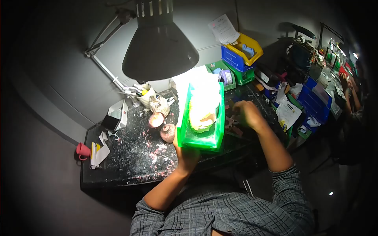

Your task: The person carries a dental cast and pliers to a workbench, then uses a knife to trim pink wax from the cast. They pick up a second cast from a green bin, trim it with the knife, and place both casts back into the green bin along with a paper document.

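Note:
A bright green plastic bin [201, 144] is tilted up under the lamp, with my left hand [187, 158] closed on its lower left side. Glare washes out much of the pale, crumpled material [202, 114] inside it. To the right of the bin, my right hand [249, 114] is over the dark bench top, its fingers curled in and slightly blurred. What those fingers hold, if anything, I cannot make out. Small dark tools [233, 128] lie just below and left of that hand. A round reddish-brown pot [168, 133] stands close to the bin's left side.
A desk lamp [159, 51] hangs low over the bin. Stacked yellow, blue and green bins [239, 61] stand behind. The bench [134, 157] carries a ribbed cup of tools [146, 96] and a pink mug [82, 150]. Papers and blue bins [315, 100] crowd the right; another person's arms [351, 92] show beyond.

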Tool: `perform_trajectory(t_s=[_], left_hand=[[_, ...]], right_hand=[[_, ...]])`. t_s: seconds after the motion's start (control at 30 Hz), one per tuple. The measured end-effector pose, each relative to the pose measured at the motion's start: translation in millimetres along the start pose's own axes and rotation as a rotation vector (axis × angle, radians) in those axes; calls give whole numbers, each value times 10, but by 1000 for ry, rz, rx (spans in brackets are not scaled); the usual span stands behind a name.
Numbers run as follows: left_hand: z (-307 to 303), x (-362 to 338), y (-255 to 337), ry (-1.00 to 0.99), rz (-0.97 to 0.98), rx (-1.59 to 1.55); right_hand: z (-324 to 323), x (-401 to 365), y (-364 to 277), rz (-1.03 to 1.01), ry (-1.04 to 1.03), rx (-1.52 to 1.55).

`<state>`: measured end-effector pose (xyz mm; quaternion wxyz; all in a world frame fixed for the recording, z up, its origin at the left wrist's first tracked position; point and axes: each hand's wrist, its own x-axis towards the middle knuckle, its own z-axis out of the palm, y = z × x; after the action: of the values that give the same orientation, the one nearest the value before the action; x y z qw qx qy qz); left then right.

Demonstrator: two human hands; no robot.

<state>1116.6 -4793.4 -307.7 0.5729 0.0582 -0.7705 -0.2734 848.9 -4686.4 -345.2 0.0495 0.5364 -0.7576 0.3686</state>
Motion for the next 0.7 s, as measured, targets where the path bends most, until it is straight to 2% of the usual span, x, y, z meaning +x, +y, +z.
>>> perform_trajectory(t_s=[0.03,0.07,0.1,0.17,0.2,0.23,0.3,0.33,0.37,0.43,0.47,0.5,0.57,0.63,0.7], left_hand=[[-40,20,59,-13,-38,-15],[-125,-89,-39,-91,-60,13],[-168,-128,-30,-80,-71,18],[-241,-191,8,-65,-375,-109],[-308,-177,17,-146,-179,140],[-294,-193,47,-139,-194,141],[-242,-233,139,12,-480,-332],[-285,-149,210,-91,-211,1],[-300,-161,284,-94,-228,1],[-312,-173,400,-167,-143,98],[-335,-201,475,-166,-325,-147],[-315,-245,482,-140,-282,-62],[-303,-355,323,-61,-358,-240],[-379,-390,310,-92,-370,-207],[-434,-404,284,-116,-394,-175]], right_hand=[[-105,-46,-109,8,72,-29],[-243,-26,-260,134,23,-93],[-380,6,-407,259,-26,-159],[-579,-6,-598,278,140,93],[-616,-9,-595,238,179,274],[-748,-33,-859,214,194,348],[-969,-146,-1482,79,155,599],[-979,-170,-1641,-73,129,512],[-1068,-191,-1834,-238,48,317],[-866,-198,-2041,-504,47,236],[-853,-203,-2153,-460,-113,98],[-865,-210,-2233,-415,-271,-40],[-715,-203,-2169,-458,-243,-48],[-628,-164,-2127,-508,-217,-56],[-608,-131,-2085,-382,-301,-34]])
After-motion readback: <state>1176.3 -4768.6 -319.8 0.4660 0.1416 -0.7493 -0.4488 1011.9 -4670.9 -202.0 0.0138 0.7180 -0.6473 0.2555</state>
